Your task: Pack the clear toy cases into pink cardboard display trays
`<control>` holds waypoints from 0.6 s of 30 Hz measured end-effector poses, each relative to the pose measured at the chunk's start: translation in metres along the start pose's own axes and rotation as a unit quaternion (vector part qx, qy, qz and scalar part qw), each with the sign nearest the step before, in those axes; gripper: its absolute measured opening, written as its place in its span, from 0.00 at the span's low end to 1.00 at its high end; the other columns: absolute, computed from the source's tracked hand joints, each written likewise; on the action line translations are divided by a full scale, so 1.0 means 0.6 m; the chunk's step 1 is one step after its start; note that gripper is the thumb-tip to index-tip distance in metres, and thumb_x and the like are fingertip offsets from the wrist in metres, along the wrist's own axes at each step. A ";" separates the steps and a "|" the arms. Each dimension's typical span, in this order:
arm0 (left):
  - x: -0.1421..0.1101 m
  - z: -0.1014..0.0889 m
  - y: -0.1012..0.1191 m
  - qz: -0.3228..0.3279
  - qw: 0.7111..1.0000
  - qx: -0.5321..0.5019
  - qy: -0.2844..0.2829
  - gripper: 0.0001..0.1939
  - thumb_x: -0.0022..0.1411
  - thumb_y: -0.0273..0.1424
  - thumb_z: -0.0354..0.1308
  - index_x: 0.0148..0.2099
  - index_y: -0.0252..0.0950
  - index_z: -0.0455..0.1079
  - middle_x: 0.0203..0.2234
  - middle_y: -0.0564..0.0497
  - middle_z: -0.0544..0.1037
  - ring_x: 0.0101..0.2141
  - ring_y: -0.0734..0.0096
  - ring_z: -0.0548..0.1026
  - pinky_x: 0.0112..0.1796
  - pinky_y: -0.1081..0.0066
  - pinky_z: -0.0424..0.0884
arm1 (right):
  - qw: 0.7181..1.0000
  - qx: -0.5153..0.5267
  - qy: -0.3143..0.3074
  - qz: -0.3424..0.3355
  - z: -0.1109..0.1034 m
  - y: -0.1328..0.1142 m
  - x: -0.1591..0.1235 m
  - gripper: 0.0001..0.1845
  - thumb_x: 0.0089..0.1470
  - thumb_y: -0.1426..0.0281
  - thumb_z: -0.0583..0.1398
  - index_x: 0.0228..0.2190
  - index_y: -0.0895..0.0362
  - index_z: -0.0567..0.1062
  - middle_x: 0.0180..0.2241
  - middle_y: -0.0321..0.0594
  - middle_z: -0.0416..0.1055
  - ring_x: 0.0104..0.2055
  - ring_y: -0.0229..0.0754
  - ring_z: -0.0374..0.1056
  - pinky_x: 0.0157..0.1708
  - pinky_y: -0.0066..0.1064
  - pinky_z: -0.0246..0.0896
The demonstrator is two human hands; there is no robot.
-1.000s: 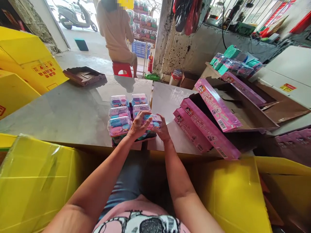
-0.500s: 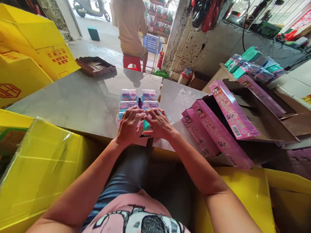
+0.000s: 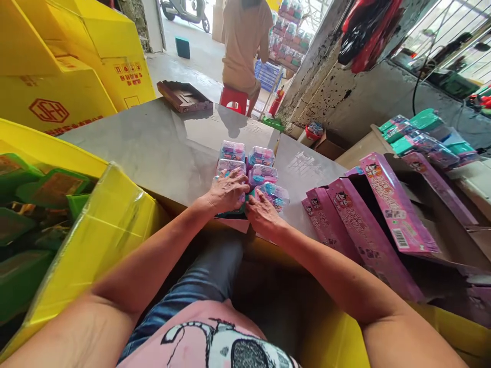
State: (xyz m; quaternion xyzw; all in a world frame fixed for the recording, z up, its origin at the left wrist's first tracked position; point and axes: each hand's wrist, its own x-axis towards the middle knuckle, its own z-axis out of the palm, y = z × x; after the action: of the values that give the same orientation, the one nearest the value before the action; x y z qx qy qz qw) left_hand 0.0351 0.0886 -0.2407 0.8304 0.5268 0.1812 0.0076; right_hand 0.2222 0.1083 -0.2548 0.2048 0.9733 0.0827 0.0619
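Several small clear-topped plastic boxes (image 3: 232, 150) with pink, purple and blue contents stand in two rows on the grey table. My left hand (image 3: 228, 190) lies over the near box of the left row, its fingers stretched across the top and largely covering it. Around the near end of the right row's closest box (image 3: 275, 194), my right hand (image 3: 264, 210) is closed, with the thumb side hidden. That box sits askew, leaning out to the right. Beneath the boxes a pinkish cardboard edge (image 3: 232, 225) shows at the table's front.
Pink printed cartons (image 3: 401, 204) are stacked at the right. An open shallow carton (image 3: 186, 97) lies at the table's far left. Yellow boxes (image 3: 88, 245) flank me, the left one holding green items. Beyond the table a person (image 3: 245, 46) sits on a red stool (image 3: 232, 98).
The view has shifted left. My hands, close together over the boxes before, have moved apart; the right has closed on the near right box, which now sits askew.
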 end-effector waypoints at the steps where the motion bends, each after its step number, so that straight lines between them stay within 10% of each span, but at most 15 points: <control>1: 0.001 0.001 0.004 -0.006 1.000 0.002 -0.011 0.17 0.56 0.31 0.60 0.49 0.41 0.77 0.58 0.45 0.71 0.65 0.42 0.58 0.62 0.41 0.54 | 1.000 0.027 0.006 0.006 0.004 -0.001 0.006 0.13 0.49 0.80 0.60 0.36 0.59 0.81 0.41 0.50 0.77 0.55 0.58 0.66 0.70 0.59 0.39; 7: 0.001 0.018 0.022 -0.031 0.998 -0.052 -0.003 0.36 0.56 0.24 0.55 0.67 0.42 0.62 0.66 0.45 0.64 0.68 0.41 0.52 0.64 0.39 0.45 | 0.984 0.160 0.072 0.029 0.004 -0.014 0.022 0.22 0.58 0.59 0.61 0.50 0.57 0.77 0.50 0.50 0.76 0.60 0.56 0.64 0.66 0.52 0.51; 12: -0.005 0.027 0.006 -0.019 0.998 -0.055 0.031 0.43 0.56 0.27 0.57 0.72 0.32 0.50 0.69 0.38 0.56 0.69 0.41 0.48 0.65 0.45 0.49 | 0.989 0.122 0.076 -0.047 -0.045 -0.012 -0.030 0.15 0.65 0.69 0.53 0.45 0.55 0.78 0.48 0.43 0.76 0.54 0.47 0.68 0.64 0.44 0.53; 18: -0.027 0.027 0.046 -0.010 0.990 -0.054 0.129 0.35 0.57 0.25 0.58 0.67 0.34 0.58 0.62 0.37 0.64 0.66 0.45 0.54 0.64 0.48 0.56 | 0.913 0.148 0.297 0.237 -0.063 0.040 -0.069 0.23 0.62 0.53 0.58 0.52 0.52 0.74 0.56 0.47 0.67 0.59 0.54 0.61 0.57 0.47 0.56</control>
State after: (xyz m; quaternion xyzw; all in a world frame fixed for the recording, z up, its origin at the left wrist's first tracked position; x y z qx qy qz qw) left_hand 0.0578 0.0648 -0.2551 0.7932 0.5211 0.3146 -0.0141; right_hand 0.2634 0.1076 -0.2099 0.4025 0.8709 0.0073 -0.2820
